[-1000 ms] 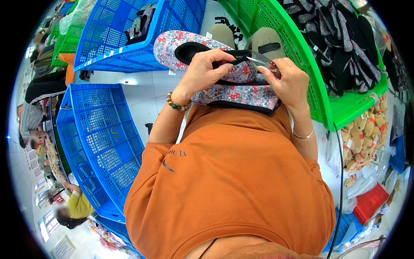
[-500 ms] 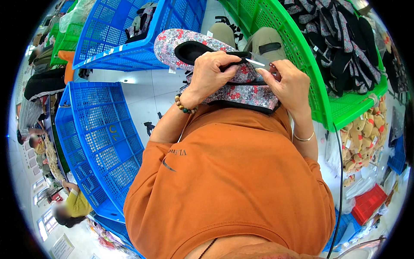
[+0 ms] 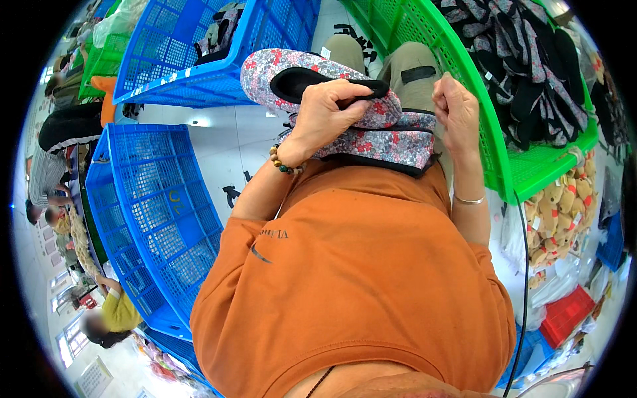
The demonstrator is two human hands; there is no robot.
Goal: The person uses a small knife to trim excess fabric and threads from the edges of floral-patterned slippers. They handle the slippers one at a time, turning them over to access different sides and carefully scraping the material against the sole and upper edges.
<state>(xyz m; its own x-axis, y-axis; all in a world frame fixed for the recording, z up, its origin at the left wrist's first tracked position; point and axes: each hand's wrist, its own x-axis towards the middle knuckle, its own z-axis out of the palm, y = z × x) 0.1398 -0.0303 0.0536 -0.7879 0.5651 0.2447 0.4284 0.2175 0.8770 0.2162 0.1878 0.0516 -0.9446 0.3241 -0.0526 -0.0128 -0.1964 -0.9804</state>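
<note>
My left hand is closed on the black-edged opening of a grey and red floral slipper, whose rounded end points left. Further floral slippers lie stacked beneath it on my lap. Raised to the right of the slipper, apart from it, is my right hand, its fingers curled into a pinch. Whatever may be between those fingertips is too small to make out.
A green crate stands at the right, heaped with floral and black slippers. Blue crates stand at the far left and near left. A black cable hangs at the right. Other people are at the left edge.
My right hand has pulled away from the slipper's edge, to the right and slightly upward, and its fingers have curled in. The left hand keeps its hold almost unmoved.
</note>
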